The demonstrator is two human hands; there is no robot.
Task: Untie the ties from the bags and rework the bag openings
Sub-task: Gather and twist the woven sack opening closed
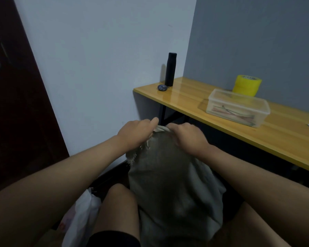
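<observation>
Beside that yellow wooden desk [257, 138] you've got the grey cloth sack [169, 184] between your knees, left hand [135, 133] and right hand [188, 137] both gripping its white cord tie [161, 128], so loosen the knot gently, don't yank.

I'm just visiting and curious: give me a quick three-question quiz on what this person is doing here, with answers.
1. True or false: both hands grip the top of the grey bag.
2. What stands nearest the black bottle on the wooden table? A) yellow tape roll B) small dark round object C) clear plastic box
3. Which hand's index finger sticks out straight?

Key:
1. True: the left hand and right hand gather the bag's opening.
2. B, the small dark round object.
3. The left hand's.
</observation>
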